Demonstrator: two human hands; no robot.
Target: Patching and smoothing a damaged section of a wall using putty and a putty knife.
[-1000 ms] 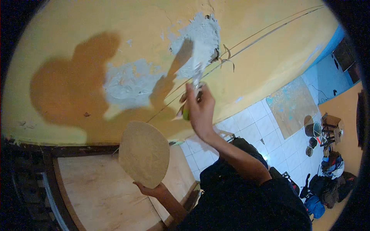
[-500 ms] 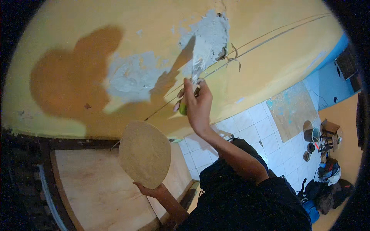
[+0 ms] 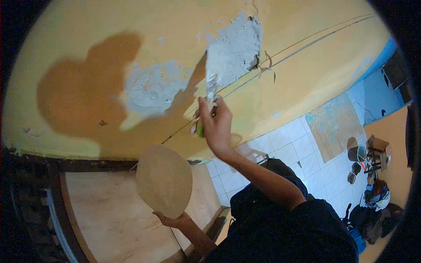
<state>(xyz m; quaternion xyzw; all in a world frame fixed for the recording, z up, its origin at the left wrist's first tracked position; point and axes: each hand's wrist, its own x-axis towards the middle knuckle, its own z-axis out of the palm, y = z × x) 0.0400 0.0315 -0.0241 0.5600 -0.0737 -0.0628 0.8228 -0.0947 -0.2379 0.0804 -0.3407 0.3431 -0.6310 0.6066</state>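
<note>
the fingers of the right hand [image 3: 218, 129] are closed around the green handle of a scraper [image 3: 200, 129]; its blade [image 3: 212, 87], smeared with pale paste, points away to the far side. the blade overlaps the near left edge of a rough grey-white patch [image 3: 237, 48] on the yellow wall [image 3: 315, 70]; whether it touches the surface cannot be told. the fingers of the left hand [image 3: 172, 220] grip the near edge of a tan rounded board [image 3: 164, 182], held tilted, to the left of and nearer than the scraper. a second grey-white patch [image 3: 151, 92] lies on the wall to the left of the first, beside a broad shadow [image 3: 83, 92]. two thin cables [image 3: 302, 45] run along the wall toward the far right. near left, a pale wooden panel [image 3: 118, 210] sits within a dark frame [image 3: 98, 166]. to the right, the white tiled floor [image 3: 287, 153] bears a stained sheet [image 3: 334, 127], a bucket [image 3: 352, 153] and, nearer, a heap of bags [image 3: 372, 217].
</note>
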